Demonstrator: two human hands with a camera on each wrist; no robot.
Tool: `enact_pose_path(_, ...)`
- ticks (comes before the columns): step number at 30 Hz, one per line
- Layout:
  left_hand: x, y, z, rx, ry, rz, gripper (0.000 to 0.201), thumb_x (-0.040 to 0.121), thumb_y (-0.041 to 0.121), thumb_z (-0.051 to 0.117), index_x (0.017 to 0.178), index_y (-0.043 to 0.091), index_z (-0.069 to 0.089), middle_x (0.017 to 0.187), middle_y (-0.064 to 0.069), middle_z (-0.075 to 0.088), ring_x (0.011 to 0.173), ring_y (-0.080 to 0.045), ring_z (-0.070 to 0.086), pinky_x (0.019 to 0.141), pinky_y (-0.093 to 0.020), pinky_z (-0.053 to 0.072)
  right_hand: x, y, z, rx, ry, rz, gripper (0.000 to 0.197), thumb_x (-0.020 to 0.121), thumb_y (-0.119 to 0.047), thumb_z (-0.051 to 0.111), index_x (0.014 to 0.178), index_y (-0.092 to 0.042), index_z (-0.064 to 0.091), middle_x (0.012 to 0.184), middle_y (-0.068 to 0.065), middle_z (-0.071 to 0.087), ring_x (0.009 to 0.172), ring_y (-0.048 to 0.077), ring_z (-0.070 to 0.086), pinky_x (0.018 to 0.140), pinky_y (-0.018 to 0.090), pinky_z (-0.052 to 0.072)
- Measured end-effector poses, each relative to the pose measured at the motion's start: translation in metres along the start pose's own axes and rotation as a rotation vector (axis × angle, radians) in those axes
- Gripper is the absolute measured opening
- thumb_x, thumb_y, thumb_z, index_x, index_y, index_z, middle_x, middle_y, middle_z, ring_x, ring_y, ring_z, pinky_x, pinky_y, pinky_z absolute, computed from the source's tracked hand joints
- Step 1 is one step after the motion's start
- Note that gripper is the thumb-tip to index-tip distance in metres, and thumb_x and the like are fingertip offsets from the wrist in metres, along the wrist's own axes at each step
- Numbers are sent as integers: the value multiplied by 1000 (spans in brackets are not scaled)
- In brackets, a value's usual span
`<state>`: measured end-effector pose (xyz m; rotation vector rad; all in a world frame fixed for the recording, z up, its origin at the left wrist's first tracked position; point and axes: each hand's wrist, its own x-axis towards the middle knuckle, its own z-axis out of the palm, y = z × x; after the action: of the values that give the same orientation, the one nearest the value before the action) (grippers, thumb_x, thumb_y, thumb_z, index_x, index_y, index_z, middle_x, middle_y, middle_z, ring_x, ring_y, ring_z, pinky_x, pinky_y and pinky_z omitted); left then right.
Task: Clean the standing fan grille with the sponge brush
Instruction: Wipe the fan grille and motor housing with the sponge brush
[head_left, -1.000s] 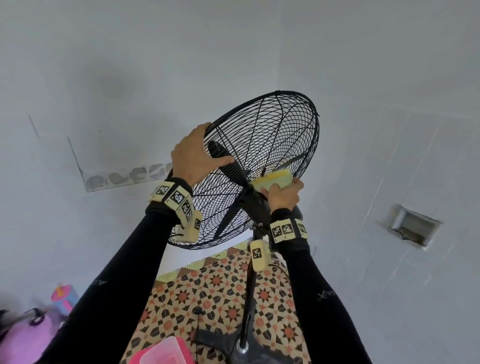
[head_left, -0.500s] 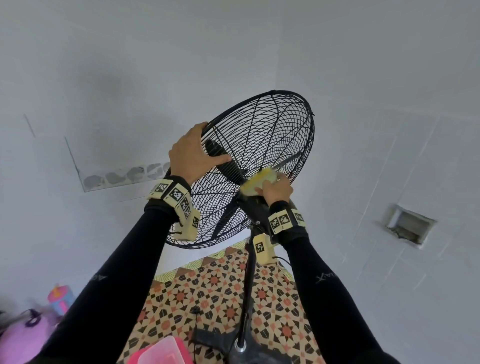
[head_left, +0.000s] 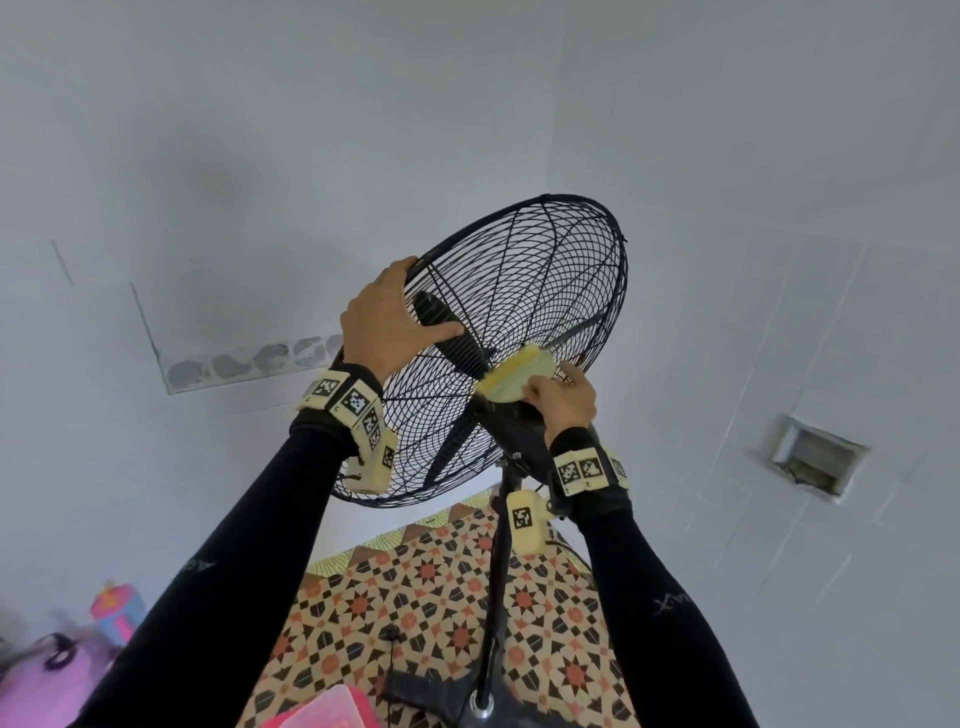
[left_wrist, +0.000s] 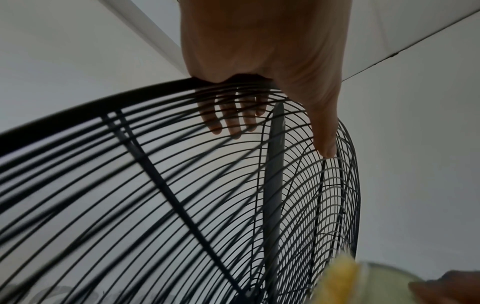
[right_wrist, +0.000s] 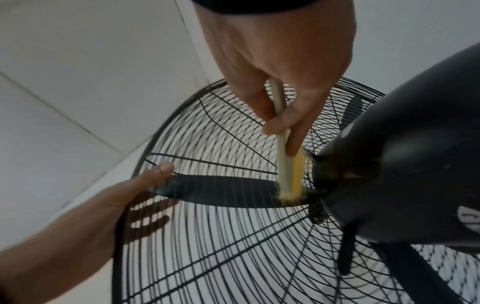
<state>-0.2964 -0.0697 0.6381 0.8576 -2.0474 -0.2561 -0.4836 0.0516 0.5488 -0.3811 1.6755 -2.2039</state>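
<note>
While the left hand (head_left: 387, 325) clamps the fan grille (head_left: 524, 291) rim at 9 o'clock so it won't swing, right hand (head_left: 563, 397) fingers pinch the sponge brush (head_left: 517, 376), rubbing wires beside the hub

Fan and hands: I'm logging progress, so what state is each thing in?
Fan grille: tilted upward, closed over the blades.
Left hand: grips the grille rim.
Right hand: holds the sponge brush.
Sponge brush: pressed on the rear grille beside the motor housing.
</note>
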Motion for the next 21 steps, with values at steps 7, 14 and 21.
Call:
enact_pose_path(7, 5, 1, 2, 14, -9, 2, 109, 65, 77, 82, 152, 25, 41, 145, 3, 59, 130, -24, 58, 106, -50, 47, -47, -74, 4, 300, 116, -441, 29, 77, -4, 84, 101, -18, 79, 92, -6, 78, 83, 8, 73, 74, 26, 61)
enact_pose_path(14, 2, 0, 5, 27, 6, -4, 105, 65, 77, 80, 150, 29, 41, 144, 6, 59, 126, -22, 60, 103, -46, 49, -76, -147, 63, -197, -261, -1009, 17, 100, -28, 64, 114, -19, 71, 96, -7, 73, 76, 1, 67, 61, 16, 53)
enact_pose_path(21, 1, -5, 7, -25, 5, 7, 106, 62, 83, 76, 147, 29, 44, 136, 5, 63, 119, -22, 64, 98, -50, 52, -62, -167, 52, -743, -564, -1191, 15, 101, -26, 56, 100, -12, 61, 72, -8, 62, 55, 2, 51, 57, 11, 36)
